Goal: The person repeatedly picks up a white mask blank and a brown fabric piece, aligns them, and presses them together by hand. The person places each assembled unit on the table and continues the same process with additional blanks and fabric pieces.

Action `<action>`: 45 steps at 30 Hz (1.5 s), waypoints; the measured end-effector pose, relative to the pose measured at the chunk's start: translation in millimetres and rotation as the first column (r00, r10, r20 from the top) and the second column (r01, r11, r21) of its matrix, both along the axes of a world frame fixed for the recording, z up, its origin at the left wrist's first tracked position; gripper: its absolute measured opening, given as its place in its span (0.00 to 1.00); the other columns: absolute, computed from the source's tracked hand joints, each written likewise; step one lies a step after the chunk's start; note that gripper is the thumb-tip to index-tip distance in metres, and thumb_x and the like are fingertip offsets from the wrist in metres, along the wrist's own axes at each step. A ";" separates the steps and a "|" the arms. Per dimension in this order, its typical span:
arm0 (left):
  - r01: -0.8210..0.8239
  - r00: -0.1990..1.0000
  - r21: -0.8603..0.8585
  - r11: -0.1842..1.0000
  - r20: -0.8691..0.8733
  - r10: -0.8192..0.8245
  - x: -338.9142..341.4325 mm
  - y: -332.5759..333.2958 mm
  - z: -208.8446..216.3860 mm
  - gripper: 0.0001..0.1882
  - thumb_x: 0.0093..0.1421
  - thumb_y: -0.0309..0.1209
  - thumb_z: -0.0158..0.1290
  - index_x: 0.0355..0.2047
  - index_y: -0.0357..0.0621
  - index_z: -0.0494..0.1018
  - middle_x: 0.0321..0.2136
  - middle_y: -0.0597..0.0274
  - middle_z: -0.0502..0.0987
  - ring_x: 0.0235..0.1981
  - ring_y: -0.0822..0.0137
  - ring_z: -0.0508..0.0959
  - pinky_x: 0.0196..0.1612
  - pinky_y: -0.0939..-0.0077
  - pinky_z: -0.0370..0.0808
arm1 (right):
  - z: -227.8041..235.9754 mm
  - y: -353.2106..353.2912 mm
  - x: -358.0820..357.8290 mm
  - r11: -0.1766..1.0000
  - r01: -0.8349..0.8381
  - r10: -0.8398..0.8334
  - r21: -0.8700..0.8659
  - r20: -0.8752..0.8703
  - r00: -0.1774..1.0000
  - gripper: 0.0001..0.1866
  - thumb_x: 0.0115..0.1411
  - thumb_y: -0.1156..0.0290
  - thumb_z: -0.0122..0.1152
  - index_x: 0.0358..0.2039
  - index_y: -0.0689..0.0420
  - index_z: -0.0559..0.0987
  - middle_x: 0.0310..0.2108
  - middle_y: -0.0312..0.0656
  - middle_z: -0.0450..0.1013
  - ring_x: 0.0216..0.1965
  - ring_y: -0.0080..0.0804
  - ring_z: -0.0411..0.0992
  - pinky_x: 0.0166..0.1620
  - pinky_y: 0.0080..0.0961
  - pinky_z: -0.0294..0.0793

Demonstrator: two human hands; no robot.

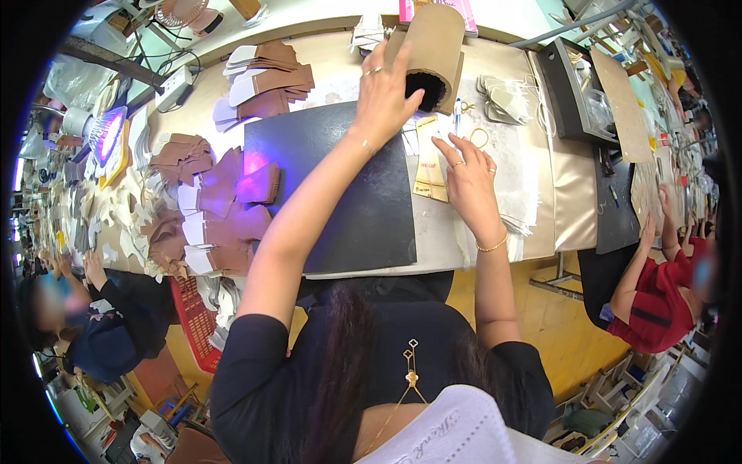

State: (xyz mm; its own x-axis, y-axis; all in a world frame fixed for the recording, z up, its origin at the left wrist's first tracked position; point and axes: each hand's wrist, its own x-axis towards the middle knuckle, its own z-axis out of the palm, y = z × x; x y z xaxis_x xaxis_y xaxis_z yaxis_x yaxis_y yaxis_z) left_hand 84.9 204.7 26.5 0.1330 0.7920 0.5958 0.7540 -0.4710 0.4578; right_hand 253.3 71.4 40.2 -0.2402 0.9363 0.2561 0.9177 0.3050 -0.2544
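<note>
My left hand (pixel 388 94) reaches to the far side of the table with its fingers spread. It lies at the left edge of a large brown cardboard tube (pixel 434 48); whether the fingertips touch it, I cannot tell. The tube's dark open end faces me. My right hand (pixel 471 184) hovers with loosely bent fingers apart, nothing visible in them. Just left of it lies a cream-yellow printed strip (pixel 430 166). A blue-and-white pen (pixel 457 116) and a gold ring-shaped handle (pixel 480 138) lie beyond its fingertips. Under my left forearm is a black mat (pixel 348 197).
Stacks of brown and white cut pieces (pixel 224 201) cover the table's left side, with more (pixel 270 81) behind. A lit purple lamp (pixel 108 138) stands far left. Pale pieces (pixel 504 100) and a black open box (pixel 576 93) are at right. People sit on both sides.
</note>
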 end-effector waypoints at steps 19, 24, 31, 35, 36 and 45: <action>0.049 0.994 -0.223 0.974 -0.083 -0.069 -3.4 -38.1 100.7 0.42 0.49 0.17 0.50 0.65 0.59 0.56 0.59 0.39 0.64 0.45 0.39 0.76 0.45 0.53 0.77 | 5.2 27.9 -16.9 0.977 0.188 -0.063 0.104 -0.699 0.712 0.60 0.37 0.57 0.81 0.67 0.60 0.55 0.63 0.54 0.59 0.66 0.54 0.54 0.66 0.41 0.55; -0.036 0.994 -0.282 0.959 -0.113 0.004 -35.7 -79.5 107.3 0.43 0.48 0.15 0.49 0.65 0.58 0.56 0.60 0.39 0.63 0.45 0.39 0.76 0.44 0.52 0.77 | -2.1 12.2 -47.9 0.994 0.109 -0.084 -0.010 -0.704 0.705 0.55 0.39 0.63 0.80 0.64 0.60 0.58 0.61 0.54 0.61 0.64 0.52 0.56 0.64 0.40 0.59; -0.103 0.992 -0.313 0.944 -0.095 0.077 -70.5 -130.7 84.8 0.46 0.49 0.18 0.54 0.67 0.58 0.51 0.63 0.34 0.56 0.36 0.33 0.78 0.36 0.52 0.80 | -21.3 -10.3 -86.6 0.997 0.070 -0.039 0.015 -0.709 0.704 0.50 0.38 0.67 0.80 0.61 0.57 0.60 0.57 0.51 0.61 0.61 0.51 0.57 0.63 0.40 0.58; -0.166 0.986 -0.405 0.899 -0.093 0.140 -87.2 -163.6 67.8 0.47 0.48 0.17 0.53 0.68 0.61 0.50 0.64 0.36 0.54 0.34 0.36 0.78 0.34 0.54 0.80 | -40.4 -30.9 -102.1 1.000 -0.008 -0.002 -0.012 -0.672 0.741 0.49 0.39 0.69 0.80 0.60 0.57 0.59 0.56 0.53 0.60 0.61 0.53 0.56 0.63 0.42 0.56; -0.171 0.985 -0.441 0.881 -0.076 0.153 -89.7 -173.8 63.3 0.46 0.49 0.17 0.52 0.68 0.61 0.51 0.65 0.36 0.53 0.34 0.36 0.79 0.34 0.54 0.80 | -45.1 -37.9 -104.5 0.999 -0.030 0.009 -0.021 -0.664 0.748 0.49 0.40 0.69 0.80 0.60 0.58 0.59 0.56 0.53 0.60 0.61 0.53 0.56 0.63 0.42 0.56; -0.085 0.992 -0.457 0.885 -0.120 0.034 -102.1 -231.9 41.3 0.45 0.48 0.19 0.57 0.67 0.58 0.55 0.68 0.44 0.48 0.58 0.41 0.68 0.47 0.59 0.78 | -55.4 -83.7 -81.2 0.972 -0.218 0.153 -0.086 -0.473 0.868 0.39 0.50 0.74 0.69 0.61 0.58 0.61 0.59 0.48 0.63 0.66 0.47 0.56 0.68 0.51 0.44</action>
